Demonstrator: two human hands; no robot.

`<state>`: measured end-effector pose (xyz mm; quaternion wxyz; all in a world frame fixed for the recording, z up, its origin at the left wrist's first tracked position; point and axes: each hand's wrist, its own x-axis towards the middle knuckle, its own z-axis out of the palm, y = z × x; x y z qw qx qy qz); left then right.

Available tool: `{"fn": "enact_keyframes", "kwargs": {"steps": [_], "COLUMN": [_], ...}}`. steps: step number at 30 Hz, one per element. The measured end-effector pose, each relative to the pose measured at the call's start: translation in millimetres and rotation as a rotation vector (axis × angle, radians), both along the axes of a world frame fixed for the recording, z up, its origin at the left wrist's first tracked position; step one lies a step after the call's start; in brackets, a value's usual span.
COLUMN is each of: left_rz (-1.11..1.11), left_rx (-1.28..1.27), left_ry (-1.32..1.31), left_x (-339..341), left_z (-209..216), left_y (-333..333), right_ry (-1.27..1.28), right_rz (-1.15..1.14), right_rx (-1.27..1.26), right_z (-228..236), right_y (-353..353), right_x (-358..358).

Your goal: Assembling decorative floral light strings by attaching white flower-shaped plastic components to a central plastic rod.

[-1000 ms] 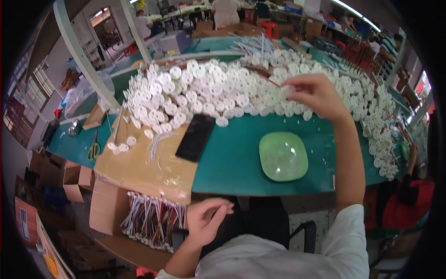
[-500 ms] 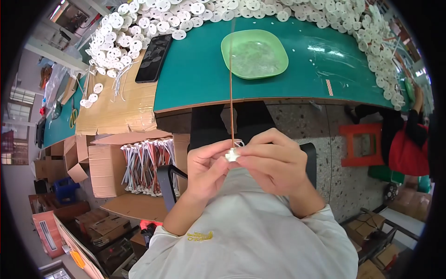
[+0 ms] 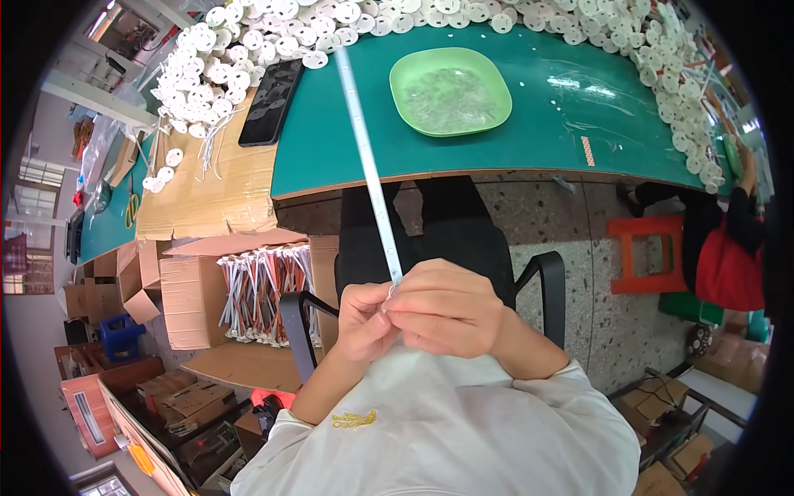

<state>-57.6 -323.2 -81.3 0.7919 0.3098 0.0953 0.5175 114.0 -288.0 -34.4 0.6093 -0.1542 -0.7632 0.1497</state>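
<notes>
My left hand [image 3: 364,322] and my right hand [image 3: 447,307] meet in front of my chest, both closed in a pinch. Between them is the lower end of a narrow white LED strip [image 3: 374,182], with small marks spaced along its face. The strip rises from my fingertips and leans left over the table edge. A bit of thin white wire shows at my fingertips; the white end piece there is mostly hidden by my fingers. Beyond the hands, on the green table [image 3: 331,124], stands a light green square dish [image 3: 451,91] with clear, crumpled-looking material inside.
Many white round discs [image 3: 298,33] are heaped along the table's far side. A black phone [image 3: 271,103] lies left on cardboard [image 3: 207,194]. A carton [image 3: 190,293] of bundled strips stands at lower left. On the right are an orange stool [image 3: 653,252] and another person [image 3: 728,256].
The strip has turned from its thin, brownish side to its white face, and its top has swung left. My right hand has moved left and down, covering the white end piece.
</notes>
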Motion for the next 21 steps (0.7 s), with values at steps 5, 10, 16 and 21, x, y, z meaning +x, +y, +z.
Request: {"fn": "enact_keyframes", "kwargs": {"steps": [5, 10, 16, 21], "left_rz": [0.068, 0.102, 0.049, 0.098], "left_rx": [-0.017, -0.088, -0.096, -0.048], "left_ry": [0.042, 0.009, -0.053, -0.068], "left_x": [-3.9, -6.4, -8.2, -6.7], "left_z": [-0.2, -1.0, 4.7, -2.0], "left_y": [1.1, -4.5, -4.0, -3.2], "right_ry": [0.039, -0.014, -0.071, -0.051], "right_rz": [0.109, 0.113, 0.263, 0.269], "right_rx": [0.003, 0.004, -0.095, -0.123], "right_z": [-1.4, 2.3, 0.8, 1.4], "right_y": [3.4, 4.9, 6.9, 10.8], "right_x": [-4.5, -7.0, -0.6, -3.1]}}
